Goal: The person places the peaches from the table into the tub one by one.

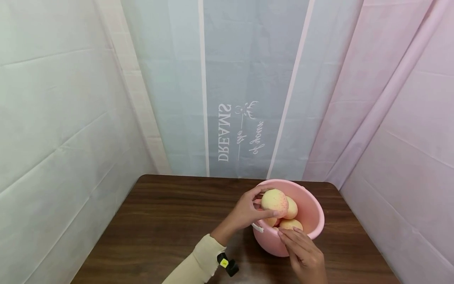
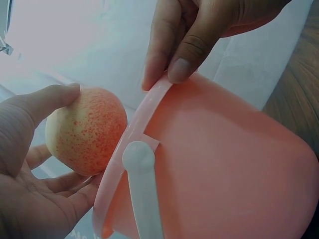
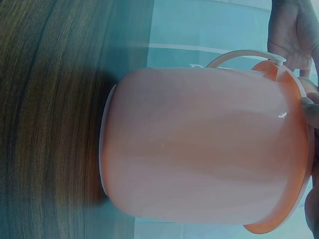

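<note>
My left hand (image 1: 248, 210) grips a yellow peach with a red-speckled blush (image 1: 274, 200) at the left side of the pink bucket's mouth. In the left wrist view, the thumb lies on top of this peach (image 2: 89, 132) and the fingers curl beneath it, right at the rim. The pink bucket (image 1: 271, 242) stands on the table, its white handle (image 2: 142, 184) hanging at the side. Several more peaches (image 1: 291, 209) lie inside it, partly hidden by the held one. At the near edge, my right hand (image 1: 306, 254) pinches the bucket's rim (image 2: 154, 97) between thumb and fingers.
A dark wood-grain table (image 1: 170, 221) carries the bucket near its right side. Behind its far edge hangs a blue-grey curtain (image 1: 244, 79) with white lettering. Pale fabric walls (image 1: 64, 118) enclose the left and right sides.
</note>
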Tool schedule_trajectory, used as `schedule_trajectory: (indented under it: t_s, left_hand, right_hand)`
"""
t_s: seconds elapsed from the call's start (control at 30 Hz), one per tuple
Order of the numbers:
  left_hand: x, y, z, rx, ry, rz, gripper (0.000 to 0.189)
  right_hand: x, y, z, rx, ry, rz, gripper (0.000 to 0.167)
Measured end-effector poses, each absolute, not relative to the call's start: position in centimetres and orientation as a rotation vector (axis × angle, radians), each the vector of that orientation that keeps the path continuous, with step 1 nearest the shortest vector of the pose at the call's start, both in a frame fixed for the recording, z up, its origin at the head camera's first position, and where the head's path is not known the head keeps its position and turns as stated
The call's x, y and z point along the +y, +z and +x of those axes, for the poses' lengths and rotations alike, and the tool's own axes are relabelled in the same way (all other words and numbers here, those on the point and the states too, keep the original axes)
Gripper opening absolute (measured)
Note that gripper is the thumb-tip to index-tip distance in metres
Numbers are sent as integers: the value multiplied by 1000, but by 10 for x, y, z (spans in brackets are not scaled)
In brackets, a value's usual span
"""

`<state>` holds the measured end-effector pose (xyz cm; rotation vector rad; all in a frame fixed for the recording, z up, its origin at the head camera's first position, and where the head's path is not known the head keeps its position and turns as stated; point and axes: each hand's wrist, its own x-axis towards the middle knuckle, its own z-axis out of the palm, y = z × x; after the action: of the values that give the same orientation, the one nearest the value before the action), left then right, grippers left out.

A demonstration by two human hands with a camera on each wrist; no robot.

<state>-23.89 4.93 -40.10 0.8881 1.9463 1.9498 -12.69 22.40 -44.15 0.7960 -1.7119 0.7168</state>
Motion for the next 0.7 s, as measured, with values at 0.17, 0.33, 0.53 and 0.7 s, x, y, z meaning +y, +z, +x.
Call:
schedule_trajectory:
  t_s: [0.17, 0.33, 0.53, 0.7]
  left_hand:
    - [50, -401, -240, 1927, 1948, 913, 64]
    - [53, -402, -241, 1929, 1928, 917, 68]
    - [56, -403, -243, 2013, 1875, 978, 73]
    - [58, -404, -244, 2056, 1837, 1029, 74]
  right_hand:
    - [225, -443, -127, -1713, 712, 790, 27]
    - [224, -443, -127, -1719, 715, 788, 27]
    - [224, -442, -127, -1724, 713, 777, 27]
    - [226, -445, -125, -1738, 718, 759, 27]
